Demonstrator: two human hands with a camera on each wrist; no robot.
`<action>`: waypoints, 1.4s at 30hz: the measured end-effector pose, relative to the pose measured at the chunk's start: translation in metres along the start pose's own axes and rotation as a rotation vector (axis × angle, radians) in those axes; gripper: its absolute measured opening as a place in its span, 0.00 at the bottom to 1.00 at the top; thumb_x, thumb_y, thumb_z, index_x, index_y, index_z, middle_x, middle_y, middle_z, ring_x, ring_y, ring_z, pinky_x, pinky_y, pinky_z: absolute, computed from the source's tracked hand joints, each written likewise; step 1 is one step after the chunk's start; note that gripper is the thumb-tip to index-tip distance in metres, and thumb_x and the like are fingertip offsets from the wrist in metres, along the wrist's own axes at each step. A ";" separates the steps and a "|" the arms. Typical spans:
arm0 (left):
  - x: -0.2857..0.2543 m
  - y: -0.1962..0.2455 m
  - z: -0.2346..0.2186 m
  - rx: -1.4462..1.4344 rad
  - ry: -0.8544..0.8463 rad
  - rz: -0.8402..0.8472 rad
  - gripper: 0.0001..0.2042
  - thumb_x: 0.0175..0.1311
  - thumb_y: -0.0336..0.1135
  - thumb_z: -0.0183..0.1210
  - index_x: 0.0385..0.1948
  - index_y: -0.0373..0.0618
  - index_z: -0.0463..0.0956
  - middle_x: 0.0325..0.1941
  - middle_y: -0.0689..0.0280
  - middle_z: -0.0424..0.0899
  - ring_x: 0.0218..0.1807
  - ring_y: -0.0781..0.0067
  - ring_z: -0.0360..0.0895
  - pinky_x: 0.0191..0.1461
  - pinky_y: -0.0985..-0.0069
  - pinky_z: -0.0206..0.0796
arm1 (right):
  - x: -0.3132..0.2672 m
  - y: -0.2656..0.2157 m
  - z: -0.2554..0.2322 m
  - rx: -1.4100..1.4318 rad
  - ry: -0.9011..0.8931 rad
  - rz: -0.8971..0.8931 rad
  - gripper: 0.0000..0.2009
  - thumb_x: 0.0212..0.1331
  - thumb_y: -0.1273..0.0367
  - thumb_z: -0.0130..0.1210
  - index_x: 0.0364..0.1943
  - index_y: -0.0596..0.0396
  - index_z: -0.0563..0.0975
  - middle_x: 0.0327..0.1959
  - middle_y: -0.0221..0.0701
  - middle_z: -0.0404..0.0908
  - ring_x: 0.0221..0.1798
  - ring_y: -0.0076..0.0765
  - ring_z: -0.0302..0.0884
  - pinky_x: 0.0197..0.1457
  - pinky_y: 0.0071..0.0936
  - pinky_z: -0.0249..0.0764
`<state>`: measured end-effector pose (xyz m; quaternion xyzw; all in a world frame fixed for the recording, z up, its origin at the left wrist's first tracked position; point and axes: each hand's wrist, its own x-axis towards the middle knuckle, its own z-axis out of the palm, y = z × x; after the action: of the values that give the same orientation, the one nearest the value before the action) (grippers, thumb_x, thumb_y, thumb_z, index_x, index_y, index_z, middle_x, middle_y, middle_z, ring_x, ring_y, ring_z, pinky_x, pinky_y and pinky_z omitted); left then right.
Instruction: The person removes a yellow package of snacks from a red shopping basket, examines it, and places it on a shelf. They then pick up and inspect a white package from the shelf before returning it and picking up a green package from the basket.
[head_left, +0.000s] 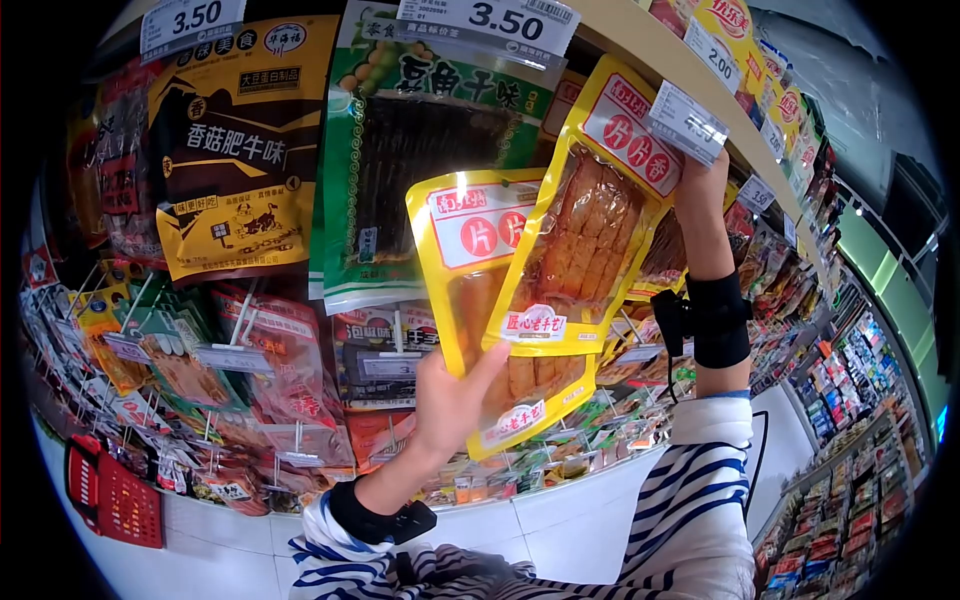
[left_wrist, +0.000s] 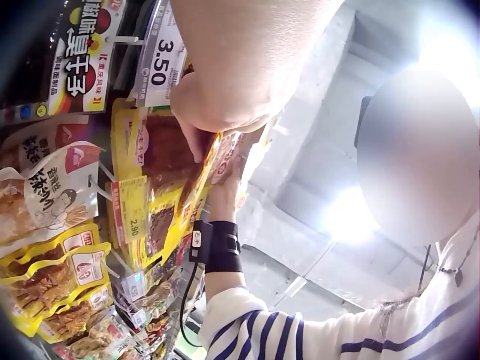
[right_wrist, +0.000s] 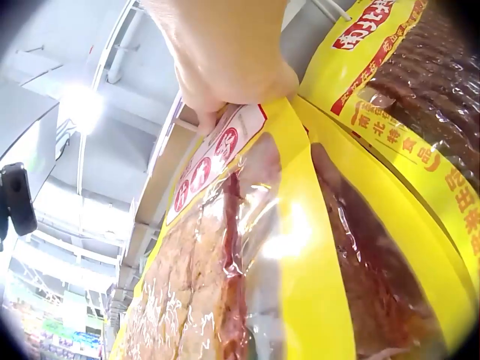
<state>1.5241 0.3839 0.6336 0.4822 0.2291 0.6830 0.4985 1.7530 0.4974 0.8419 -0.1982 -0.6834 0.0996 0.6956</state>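
Two yellow-edged snack packs with clear windows hang at a tilt between the hands: the front pack [head_left: 585,240] overlaps the rear pack [head_left: 465,290]. My left hand [head_left: 455,395] grips the rear pack by its lower left edge, thumb against the bottom of the front one. Up by a price tag [head_left: 688,122], my right hand [head_left: 703,185] is at the top corner of the front pack, its fingers partly behind the tag. The right wrist view has the right hand [right_wrist: 225,60] pinching the top edge of a pack [right_wrist: 202,277].
A green pack [head_left: 430,150] and a brown and yellow pack [head_left: 240,150] hang to the left. Below are rows of hooks with hanging packs [head_left: 290,370]. A shelf edge [head_left: 790,200] runs along the upper right. A red basket [head_left: 112,495] stands on the floor at lower left.
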 end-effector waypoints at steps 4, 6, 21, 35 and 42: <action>-0.001 0.002 0.000 -0.003 -0.026 -0.030 0.10 0.54 0.32 0.55 0.33 0.34 0.72 0.28 0.69 0.77 0.29 0.87 0.68 0.33 0.85 0.61 | 0.011 0.008 -0.004 0.083 0.042 0.159 0.15 0.53 0.70 0.51 0.43 0.64 0.68 0.43 0.34 0.71 0.42 0.26 0.68 0.45 0.21 0.66; -0.001 0.004 0.002 -0.001 -0.038 -0.030 0.10 0.54 0.32 0.55 0.33 0.34 0.73 0.28 0.69 0.77 0.29 0.87 0.68 0.33 0.85 0.61 | 0.015 0.018 -0.004 0.066 0.044 0.159 0.17 0.52 0.69 0.51 0.46 0.63 0.66 0.45 0.35 0.70 0.44 0.27 0.68 0.47 0.22 0.65; -0.004 -0.005 0.014 0.029 0.017 -0.023 0.10 0.55 0.31 0.54 0.35 0.33 0.71 0.31 0.68 0.77 0.31 0.87 0.68 0.35 0.86 0.61 | -0.048 -0.018 -0.003 -0.007 -0.071 0.549 0.19 0.47 0.63 0.57 0.42 0.59 0.69 0.33 0.29 0.73 0.33 0.22 0.69 0.34 0.19 0.67; -0.054 -0.029 0.007 0.117 0.067 -0.179 0.10 0.53 0.31 0.56 0.32 0.33 0.72 0.27 0.69 0.76 0.28 0.87 0.69 0.30 0.86 0.62 | -0.082 0.012 -0.007 0.140 -0.091 0.712 0.10 0.48 0.69 0.56 0.33 0.59 0.73 0.29 0.27 0.73 0.32 0.20 0.67 0.36 0.18 0.63; -0.097 -0.026 -0.019 0.270 0.038 -0.155 0.11 0.51 0.29 0.56 0.35 0.34 0.71 0.31 0.65 0.77 0.32 0.81 0.72 0.34 0.82 0.64 | -0.082 0.033 -0.008 0.034 -0.083 0.662 0.10 0.49 0.69 0.54 0.34 0.59 0.73 0.30 0.26 0.72 0.31 0.21 0.67 0.34 0.21 0.65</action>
<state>1.5227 0.3103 0.5633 0.5127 0.3646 0.6145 0.4760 1.7612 0.4925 0.7539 -0.3936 -0.6080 0.3395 0.6002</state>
